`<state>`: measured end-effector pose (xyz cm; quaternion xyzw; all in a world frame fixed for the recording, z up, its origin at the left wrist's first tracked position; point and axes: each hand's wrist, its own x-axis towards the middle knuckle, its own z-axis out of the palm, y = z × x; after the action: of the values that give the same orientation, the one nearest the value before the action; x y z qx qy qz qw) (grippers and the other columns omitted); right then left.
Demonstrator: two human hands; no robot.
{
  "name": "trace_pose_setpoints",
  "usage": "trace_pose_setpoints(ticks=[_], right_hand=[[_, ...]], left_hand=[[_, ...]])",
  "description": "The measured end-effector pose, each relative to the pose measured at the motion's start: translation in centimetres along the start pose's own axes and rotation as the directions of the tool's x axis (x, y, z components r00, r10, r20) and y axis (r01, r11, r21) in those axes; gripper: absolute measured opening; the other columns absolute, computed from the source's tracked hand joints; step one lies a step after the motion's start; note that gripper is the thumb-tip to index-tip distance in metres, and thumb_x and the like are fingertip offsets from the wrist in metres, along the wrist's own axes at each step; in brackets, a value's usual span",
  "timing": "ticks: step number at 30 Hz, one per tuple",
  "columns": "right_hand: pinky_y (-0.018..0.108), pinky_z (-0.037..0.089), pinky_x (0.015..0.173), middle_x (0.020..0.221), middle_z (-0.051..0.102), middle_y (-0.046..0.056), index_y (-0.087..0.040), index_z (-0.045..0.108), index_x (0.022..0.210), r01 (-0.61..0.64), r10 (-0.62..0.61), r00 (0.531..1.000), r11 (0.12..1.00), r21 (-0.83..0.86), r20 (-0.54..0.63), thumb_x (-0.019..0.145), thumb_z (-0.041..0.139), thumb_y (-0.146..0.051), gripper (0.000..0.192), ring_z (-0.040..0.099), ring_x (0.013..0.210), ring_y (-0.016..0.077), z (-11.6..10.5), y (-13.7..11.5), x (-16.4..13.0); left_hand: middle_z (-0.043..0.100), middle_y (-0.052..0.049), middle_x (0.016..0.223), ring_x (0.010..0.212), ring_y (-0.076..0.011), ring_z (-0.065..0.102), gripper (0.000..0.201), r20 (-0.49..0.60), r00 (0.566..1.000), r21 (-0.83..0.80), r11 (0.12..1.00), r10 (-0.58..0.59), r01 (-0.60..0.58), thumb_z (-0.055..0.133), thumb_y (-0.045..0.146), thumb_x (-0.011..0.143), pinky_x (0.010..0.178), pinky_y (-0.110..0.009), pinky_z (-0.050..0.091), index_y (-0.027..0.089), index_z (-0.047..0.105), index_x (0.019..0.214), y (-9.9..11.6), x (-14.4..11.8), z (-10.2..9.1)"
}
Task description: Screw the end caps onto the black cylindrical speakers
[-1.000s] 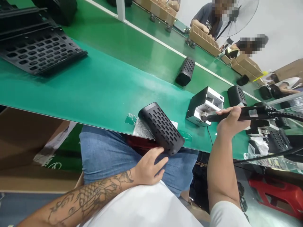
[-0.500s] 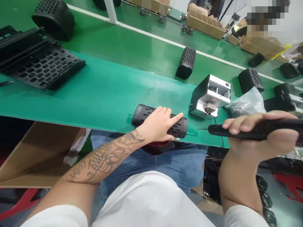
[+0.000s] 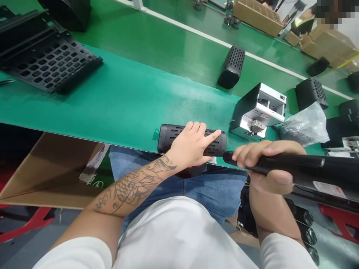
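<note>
A black slotted housing (image 3: 167, 137) lies on its side at the near edge of the green mat. My left hand (image 3: 190, 145) grips it from above, its thumb on the near side and its fingers over the top, one stretched to the right. In my right hand (image 3: 267, 158) is a black electric screwdriver (image 3: 303, 168), held level with the fingers wrapped round it. The screwdriver's nose meets the housing's right end, or very nearly. Its bit is out of sight. Green tape shows beside the housing's left end.
A boxy screw feeder (image 3: 256, 112) stands right of the housing, with a clear plastic bag (image 3: 305, 125) beyond it. Black perforated panels (image 3: 56, 63) lie at left. Another black housing (image 3: 232, 67) rests farther back, near cardboard boxes (image 3: 256, 16). An open carton (image 3: 53, 168) sits below the table edge.
My right hand has brought the screwdriver left, up to the housing's right end; its exposed bit is now hidden. My left hand keeps its hold. The view has shifted slightly.
</note>
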<state>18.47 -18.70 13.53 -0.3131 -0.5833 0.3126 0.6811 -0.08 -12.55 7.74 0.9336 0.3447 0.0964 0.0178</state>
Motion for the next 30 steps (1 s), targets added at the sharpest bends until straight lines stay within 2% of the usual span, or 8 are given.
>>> trace_pose_setpoints(ticks=[11, 21, 24, 28, 30], right_hand=[[0.035, 0.060, 0.048, 0.062, 0.067, -0.003, -0.023, 0.074, 0.095, -0.086, 0.079, 0.988, 0.995, 0.044, 0.132, 0.087, 0.088, -0.041, 0.024, 0.062, 0.044, 0.0163, 0.1, 0.5, 0.1], [0.034, 0.060, 0.048, 0.063, 0.068, -0.003, -0.023, 0.076, 0.099, -0.056, 0.040, 0.972, 0.996, 0.066, 0.232, 0.088, 0.087, -0.037, 0.021, 0.063, 0.045, 0.0164, 0.1, 1.3, 0.2], [0.035, 0.060, 0.049, 0.063, 0.068, -0.003, -0.023, 0.077, 0.099, -0.072, 0.064, 0.980, 0.997, 0.036, 0.191, 0.087, 0.089, -0.038, 0.022, 0.063, 0.046, 0.0170, 0.5, 1.0, -0.2], [0.038, 0.059, 0.051, 0.062, 0.066, -0.003, -0.024, 0.077, 0.097, -0.116, 0.119, 0.991, 0.992, -0.040, 0.066, 0.085, 0.089, -0.050, 0.031, 0.062, 0.046, 0.0186, -0.1, -0.2, 0.3], [0.038, 0.058, 0.050, 0.062, 0.064, -0.004, -0.027, 0.076, 0.098, -0.058, 0.054, 0.998, 0.992, -0.112, -0.037, 0.086, 0.086, -0.055, 0.033, 0.060, 0.045, 0.0188, -1.2, -0.4, 1.4]], left_hand=[[0.063, -0.020, 0.124, 0.111, -0.0379, 0.055, 0.095, 0.008, 1.000, -0.033, 0.999, 0.002, -0.002, 0.075, 0.071, 0.088, 0.100, -0.048, 0.033, 0.025, 0.047, 0.166, -0.1, 0.1, -0.1], [0.063, -0.019, 0.125, 0.113, -0.0382, 0.055, 0.092, -0.004, 1.000, -0.053, 0.999, 0.003, -0.003, 0.076, 0.067, 0.089, 0.100, -0.048, 0.032, 0.024, 0.047, 0.166, 0.0, 0.1, -0.1], [0.063, -0.019, 0.125, 0.113, -0.0381, 0.055, 0.090, -0.017, 1.000, -0.053, 0.999, 0.002, -0.003, 0.076, 0.065, 0.090, 0.100, -0.047, 0.033, 0.025, 0.048, 0.165, 0.0, 0.1, 0.0], [0.064, -0.020, 0.124, 0.112, -0.0390, 0.056, 0.093, -0.008, 1.000, -0.043, 0.999, -0.006, 0.005, 0.075, 0.068, 0.089, 0.100, -0.048, 0.033, 0.024, 0.048, 0.166, -0.1, 0.3, 0.0], [0.064, -0.021, 0.124, 0.111, -0.0397, 0.056, 0.094, 0.001, 1.000, -0.035, 0.999, -0.011, 0.011, 0.074, 0.070, 0.089, 0.099, -0.049, 0.033, 0.024, 0.048, 0.166, 0.0, 0.5, 0.0]])
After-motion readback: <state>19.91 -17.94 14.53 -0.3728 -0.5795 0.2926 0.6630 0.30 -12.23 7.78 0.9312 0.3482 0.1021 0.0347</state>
